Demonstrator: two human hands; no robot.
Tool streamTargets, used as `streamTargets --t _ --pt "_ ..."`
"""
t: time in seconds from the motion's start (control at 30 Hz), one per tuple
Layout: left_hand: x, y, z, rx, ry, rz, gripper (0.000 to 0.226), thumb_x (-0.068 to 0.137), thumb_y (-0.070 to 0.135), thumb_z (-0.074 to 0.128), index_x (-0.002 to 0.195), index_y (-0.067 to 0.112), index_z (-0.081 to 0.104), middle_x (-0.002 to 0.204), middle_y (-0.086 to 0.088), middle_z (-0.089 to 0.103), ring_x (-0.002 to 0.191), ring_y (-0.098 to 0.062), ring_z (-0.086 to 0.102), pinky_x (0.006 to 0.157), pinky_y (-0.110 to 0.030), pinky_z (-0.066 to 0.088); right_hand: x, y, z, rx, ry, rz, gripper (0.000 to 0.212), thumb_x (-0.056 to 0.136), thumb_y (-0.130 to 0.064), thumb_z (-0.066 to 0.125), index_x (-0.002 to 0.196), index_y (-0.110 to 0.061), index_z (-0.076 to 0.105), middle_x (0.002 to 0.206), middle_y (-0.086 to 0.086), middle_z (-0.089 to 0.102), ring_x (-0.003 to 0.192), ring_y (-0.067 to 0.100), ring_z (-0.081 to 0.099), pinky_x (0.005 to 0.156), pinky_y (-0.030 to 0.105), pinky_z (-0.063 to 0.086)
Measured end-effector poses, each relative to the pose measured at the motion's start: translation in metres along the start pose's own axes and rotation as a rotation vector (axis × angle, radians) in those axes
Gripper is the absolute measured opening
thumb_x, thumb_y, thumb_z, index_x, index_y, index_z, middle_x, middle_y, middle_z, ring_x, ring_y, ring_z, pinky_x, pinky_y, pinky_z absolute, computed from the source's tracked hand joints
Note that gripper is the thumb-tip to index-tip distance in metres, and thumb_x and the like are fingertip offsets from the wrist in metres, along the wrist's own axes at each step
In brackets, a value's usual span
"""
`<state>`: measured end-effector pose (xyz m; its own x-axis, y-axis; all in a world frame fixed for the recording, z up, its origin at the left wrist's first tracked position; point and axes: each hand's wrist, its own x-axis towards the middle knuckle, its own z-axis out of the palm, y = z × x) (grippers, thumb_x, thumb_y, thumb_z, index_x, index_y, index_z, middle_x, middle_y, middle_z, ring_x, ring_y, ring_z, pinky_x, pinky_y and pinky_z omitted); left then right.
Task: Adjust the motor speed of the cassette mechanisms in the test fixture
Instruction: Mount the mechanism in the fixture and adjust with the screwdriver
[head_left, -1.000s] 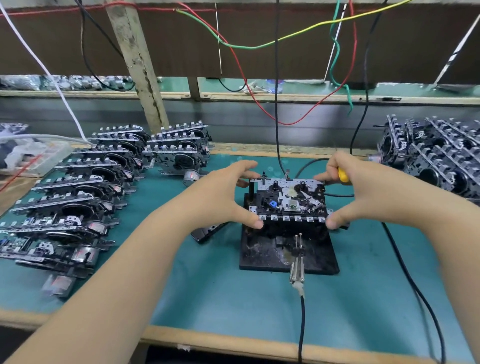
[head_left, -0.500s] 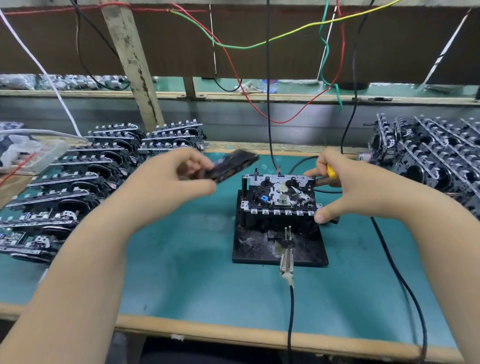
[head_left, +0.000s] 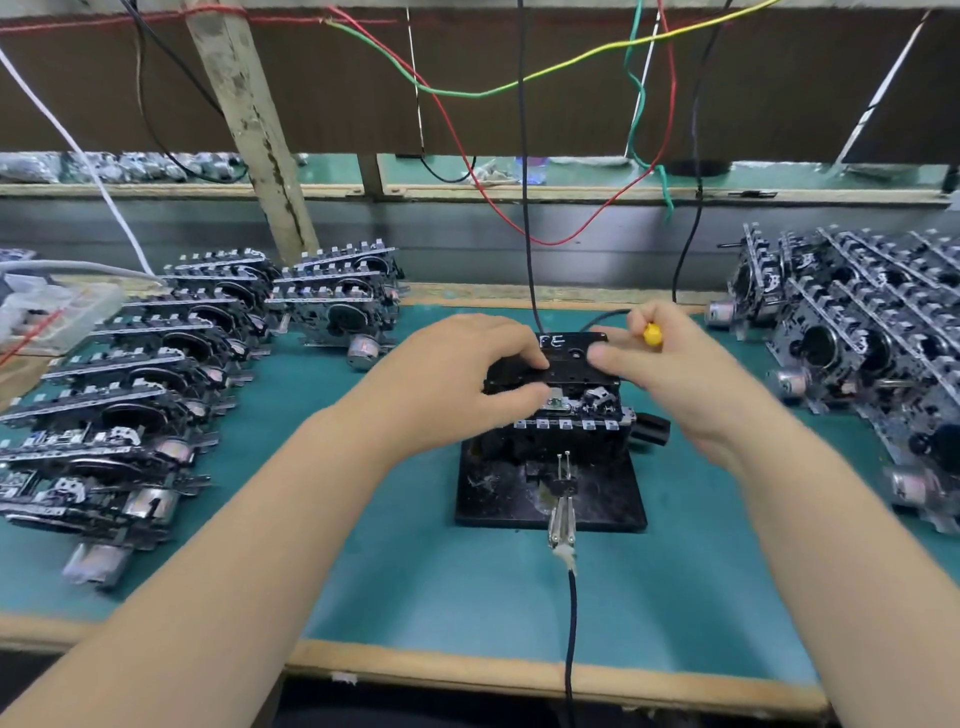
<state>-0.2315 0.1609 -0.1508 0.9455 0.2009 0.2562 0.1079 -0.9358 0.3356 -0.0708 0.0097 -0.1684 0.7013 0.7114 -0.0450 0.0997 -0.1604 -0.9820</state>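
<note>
Now over the cassette mechanism (head_left: 571, 410): black cassette (head_left: 558, 361), which we are pinching with left hand (head_left: 467, 379); right hand (head_left: 670, 364), apparently gripping a yellow-handled screwdriver (head_left: 652, 334), is touching it.

cassette (head_left: 558, 358): left half hidden by left hand (head_left: 457, 384) | screwdriver (head_left: 652, 335): mostly hidden (yellow tip shows)

One marking is legible: white handwritten characters on the top face of the black cassette (head_left: 563, 358), near its far edge. The visible part reads "FE", possibly "PE"; the left hand (head_left: 467, 379) covers whatever precedes it. No other text, number or brand can be read.
</note>
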Motion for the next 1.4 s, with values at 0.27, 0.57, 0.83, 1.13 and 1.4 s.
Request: streamTargets --t 0.27,0.57,0.83,1.13,1.4 --pt "-0.002 -0.004 -0.003 0.056 -0.056 0.035 0.048 0.077 0.034 0.079 0.122 0.028 0.063 0.126 0.013 0.061 0.118 -0.011 0.052 0.084 -0.002 0.027 -0.002 0.015 0.018 0.101 0.094 -0.028 0.035 0.096 0.000 0.058 0.084 -0.026 0.037 0.124 -0.001 0.069 0.101 0.016 0.063 0.074 0.026 0.044" --pt "-0.019 -0.008 0.023 -0.003 -0.043 -0.005 0.055 0.084 0.038 0.073 0.135 0.032 0.052 0.168 -0.008 0.011 0.156 -0.021 0.004 0.125 -0.037 0.014 -0.007 0.016 0.022 0.190 0.122 -0.039 0.035 0.096 0.002 0.057 0.085 -0.024 0.037 0.125 -0.002 0.068 0.120 0.018 0.062 0.096 0.034 0.049" --pt "-0.032 0.014 0.068 -0.288 0.228 -0.182 0.075 0.065 0.047 0.090 0.125 0.041 0.046 0.164 0.017 -0.019 0.156 -0.025 0.004 0.109 -0.054 0.041 -0.007 0.017 0.022 0.200 0.111 -0.040 0.035 0.096 -0.003 0.060 0.086 -0.026 0.037 0.125 -0.008 0.069 0.113 0.010 0.065 0.086 0.026 0.050" --pt "-0.030 0.010 0.087 -0.482 0.368 -0.198 0.065 0.063 0.031 0.093 0.110 0.052 0.053 0.164 0.023 0.010 0.143 0.013 0.022 0.099 0.002 0.023 -0.012 0.019 0.024 0.196 0.137 -0.094 0.031 0.098 -0.002 0.057 0.088 -0.024 0.038 0.126 -0.012 0.069 0.123 0.007 0.060 0.113 0.044 0.040" --pt "-0.025 0.001 0.091 -0.526 0.444 -0.157 0.058 0.074 0.041 0.084 0.117 0.065 0.051 0.155 0.042 0.012 0.145 0.003 0.026 0.116 -0.035 0.035 -0.027 0.031 0.020 -0.154 0.259 -0.416 0.048 0.090 0.005 0.065 0.080 -0.033 0.036 0.109 -0.016 0.075 0.110 0.001 0.065 0.094 0.014 0.042"
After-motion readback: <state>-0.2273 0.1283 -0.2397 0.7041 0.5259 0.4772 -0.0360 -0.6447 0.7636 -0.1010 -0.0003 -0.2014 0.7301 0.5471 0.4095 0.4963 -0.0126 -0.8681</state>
